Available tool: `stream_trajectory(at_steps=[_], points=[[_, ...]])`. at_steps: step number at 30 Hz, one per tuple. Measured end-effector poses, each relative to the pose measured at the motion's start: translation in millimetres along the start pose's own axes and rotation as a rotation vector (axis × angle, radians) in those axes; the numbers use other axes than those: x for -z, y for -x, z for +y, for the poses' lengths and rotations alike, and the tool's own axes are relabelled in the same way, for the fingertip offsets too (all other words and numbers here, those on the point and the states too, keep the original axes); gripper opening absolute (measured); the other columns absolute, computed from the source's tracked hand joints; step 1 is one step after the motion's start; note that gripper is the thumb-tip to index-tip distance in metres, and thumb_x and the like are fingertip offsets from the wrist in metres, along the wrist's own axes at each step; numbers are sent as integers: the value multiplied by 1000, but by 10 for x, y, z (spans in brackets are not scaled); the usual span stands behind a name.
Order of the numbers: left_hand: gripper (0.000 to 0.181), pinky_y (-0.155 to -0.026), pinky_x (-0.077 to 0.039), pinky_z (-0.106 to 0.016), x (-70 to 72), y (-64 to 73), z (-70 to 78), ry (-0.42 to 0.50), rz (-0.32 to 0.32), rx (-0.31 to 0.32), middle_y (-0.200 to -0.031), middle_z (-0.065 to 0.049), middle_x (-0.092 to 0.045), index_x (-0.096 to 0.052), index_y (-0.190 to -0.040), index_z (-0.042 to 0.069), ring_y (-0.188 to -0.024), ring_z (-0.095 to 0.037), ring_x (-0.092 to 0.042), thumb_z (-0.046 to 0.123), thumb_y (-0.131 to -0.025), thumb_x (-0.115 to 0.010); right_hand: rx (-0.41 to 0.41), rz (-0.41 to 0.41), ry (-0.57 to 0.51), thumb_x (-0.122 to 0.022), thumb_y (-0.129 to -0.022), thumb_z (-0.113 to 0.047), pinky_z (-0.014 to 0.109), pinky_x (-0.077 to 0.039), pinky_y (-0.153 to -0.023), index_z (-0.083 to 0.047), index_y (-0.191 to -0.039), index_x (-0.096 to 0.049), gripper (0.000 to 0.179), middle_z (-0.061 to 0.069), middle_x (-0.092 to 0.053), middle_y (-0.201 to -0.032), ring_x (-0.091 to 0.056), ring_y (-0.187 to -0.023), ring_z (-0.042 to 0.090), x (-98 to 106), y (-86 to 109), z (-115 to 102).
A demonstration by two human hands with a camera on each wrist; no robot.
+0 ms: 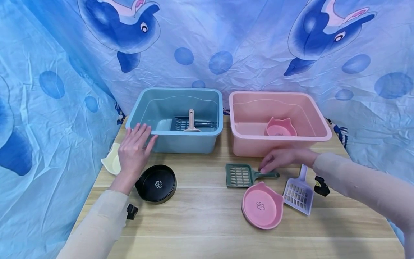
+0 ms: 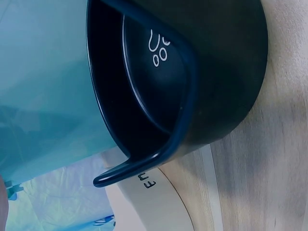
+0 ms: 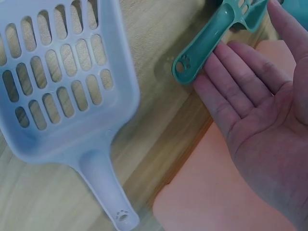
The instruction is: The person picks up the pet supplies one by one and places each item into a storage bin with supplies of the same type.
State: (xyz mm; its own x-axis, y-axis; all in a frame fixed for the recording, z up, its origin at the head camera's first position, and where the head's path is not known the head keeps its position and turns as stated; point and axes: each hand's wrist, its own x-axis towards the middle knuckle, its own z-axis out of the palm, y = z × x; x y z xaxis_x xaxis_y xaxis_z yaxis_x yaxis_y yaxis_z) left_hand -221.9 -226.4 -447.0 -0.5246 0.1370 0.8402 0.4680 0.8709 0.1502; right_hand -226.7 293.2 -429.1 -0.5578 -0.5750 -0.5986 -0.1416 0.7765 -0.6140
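My right hand reaches over the handle of a green litter scoop, which lies on the table in front of the pink tub. In the right wrist view the palm shows, and extended fingers meet the edge of the green handle; the thumb is apart from it. My left hand is held out with straight fingers near the front left corner of the blue tub. It holds nothing. Below it are a black cat-eared bowl and a partly covered cream bowl.
A pink cat-eared bowl and a lilac scoop lie on the wooden table. Another pink bowl sits inside the pink tub. A dark scoop and a beige scoop are in the blue tub.
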Motion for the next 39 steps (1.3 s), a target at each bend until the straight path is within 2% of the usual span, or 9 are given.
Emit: stream_trajectory(at_steps=[5, 8, 11, 16, 24, 28, 39], points=[[42, -116, -47, -57, 17, -19, 13, -8, -14, 3, -128, -21, -74, -77, -128, 2, -125, -42, -69, 18, -90, -86, -25, -24, -44, -71, -103, -40, 33, -54, -97, -13, -121, -81, 34, 2, -79, -102, -66, -100, 17, 3, -10, 83], [42, -116, -47, -57, 24, -23, 18, -10, -22, 8, -128, -21, -73, -77, -128, 2, -126, -42, -68, 18, -90, -86, -55, -30, -107, -71, -104, -38, 33, -56, -98, -12, -121, -80, 32, 2, -79, -108, -67, -102, 17, -16, -11, 109], [42, -116, -47, -57, 25, -24, 18, -10, -21, 12, -128, -21, -74, -77, -128, 2, -125, -42, -69, 17, -90, -86, -97, -33, -196, -73, -104, -33, 37, -59, -102, -9, -120, -80, 30, 4, -79, -113, -69, -107, 19, -42, -21, 117], [41, -116, -48, -57, 20, -23, 13, -10, -15, 14, -127, -21, -74, -77, -127, 2, -125, -42, -69, 18, -90, -86, -117, -49, -265, -72, -104, -27, 41, -61, -101, -6, -118, -78, 26, 6, -79, -112, -73, -107, 21, -72, -41, 136], [41, -117, -47, -57, 28, -31, 16, -13, -24, 10, -128, -21, -74, -77, -128, 2, -125, -42, -69, 18, -91, -86, -128, -96, -248, -75, -102, -25, 37, -61, -96, -10, -112, -81, 19, 2, -79, -103, -71, -97, 19, -122, -102, 206], [41, -116, -47, -57, 26, -35, 23, -14, -24, 10, -127, -21, -74, -77, -127, 2, -125, -42, -69, 18, -90, -86, -142, -93, -232, -79, -99, -24, 35, -62, -91, -11, -111, -81, 18, 0, -78, -102, -70, -93, 18, -166, -131, 242], [41, -115, -48, -58, 19, -31, 8, -18, -18, 7, -127, -21, -74, -77, -127, 2, -124, -42, -69, 19, -90, -86, -142, -124, -209, -81, -97, -22, 26, -52, -73, -12, -111, -79, 18, -4, -69, -88, -59, -80, 14, -203, -171, 230]])
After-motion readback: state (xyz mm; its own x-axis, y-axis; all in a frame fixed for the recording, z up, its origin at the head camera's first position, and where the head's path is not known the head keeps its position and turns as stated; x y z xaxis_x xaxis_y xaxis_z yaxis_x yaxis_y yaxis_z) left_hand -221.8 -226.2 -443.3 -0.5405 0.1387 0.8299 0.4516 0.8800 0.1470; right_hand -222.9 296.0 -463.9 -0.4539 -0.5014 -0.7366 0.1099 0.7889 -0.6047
